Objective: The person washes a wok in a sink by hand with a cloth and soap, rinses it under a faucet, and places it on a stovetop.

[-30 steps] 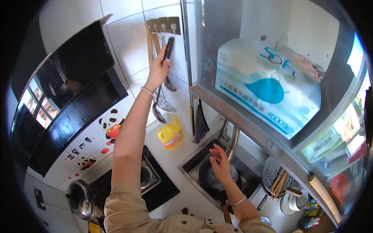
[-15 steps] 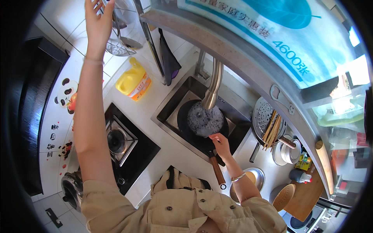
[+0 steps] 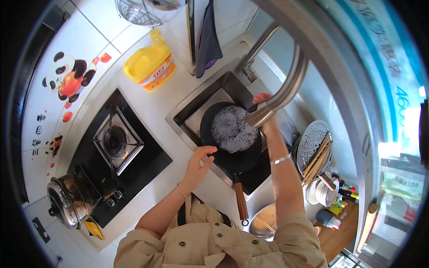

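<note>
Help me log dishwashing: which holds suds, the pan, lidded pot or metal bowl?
The black wooden-handled pan in the sink, near the left hand; the lidded pot and metal bowl show none.

Your left forearm (image 3: 163,206) slants forward and to the right, and your left hand (image 3: 195,169) is unclenched — fingers (image 3: 207,151) stretched ahead, thumb apart from them. Your right forearm (image 3: 286,183) reaches farther out, leaning slightly left — your right hand (image 3: 270,127) is partly hidden, its grip unclear.
</note>
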Available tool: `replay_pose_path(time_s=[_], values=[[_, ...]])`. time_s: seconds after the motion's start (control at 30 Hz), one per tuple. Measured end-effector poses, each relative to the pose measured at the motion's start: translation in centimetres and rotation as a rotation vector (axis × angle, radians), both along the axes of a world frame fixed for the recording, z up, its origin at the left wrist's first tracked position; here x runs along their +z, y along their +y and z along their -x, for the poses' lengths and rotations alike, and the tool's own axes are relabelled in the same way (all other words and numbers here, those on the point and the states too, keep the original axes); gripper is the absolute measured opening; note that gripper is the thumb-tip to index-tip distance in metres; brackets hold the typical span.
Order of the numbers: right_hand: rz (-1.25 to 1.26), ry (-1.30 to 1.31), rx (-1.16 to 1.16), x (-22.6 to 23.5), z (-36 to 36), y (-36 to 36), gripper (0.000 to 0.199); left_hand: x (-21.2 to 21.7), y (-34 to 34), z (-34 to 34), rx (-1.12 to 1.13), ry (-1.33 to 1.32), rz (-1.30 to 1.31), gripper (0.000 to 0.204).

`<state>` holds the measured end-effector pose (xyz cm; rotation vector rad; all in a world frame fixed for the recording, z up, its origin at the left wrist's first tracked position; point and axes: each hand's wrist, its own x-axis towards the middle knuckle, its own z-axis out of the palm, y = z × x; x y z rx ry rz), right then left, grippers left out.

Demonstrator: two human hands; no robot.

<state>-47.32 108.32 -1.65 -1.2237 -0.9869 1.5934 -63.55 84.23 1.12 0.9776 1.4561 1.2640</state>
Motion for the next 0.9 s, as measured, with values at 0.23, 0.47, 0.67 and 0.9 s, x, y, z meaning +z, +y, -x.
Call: replay_pose_path(time_s=[0.23, 0.47, 0.67, 0.9], values=[[0.008, 0.071, 0.129, -1.2, 2.8, 5.7, 0.014, -1.0, -0.8, 0.2, -0.052, 0.116, 0.053, 0.021], [-0.034, 0.017, 0.091, -0.8, 3.3, 3.8, 0.009, -2.7, 0.2, 2.4, -0.056, 0.472, -0.018, 0.025], [-0.216, -0.738, 0.613, -17.1, -5.0, -8.1, 0.019, -4.8, 4.0, 4.9, -0.104, 0.835, -0.028, 0.035], [-0.478, -1.014, 0.816, -22.2, -0.5, -13.3, 0.015, -7.9, 5.5, 5.1, -0.207, 0.954, 0.059, 0.05]])
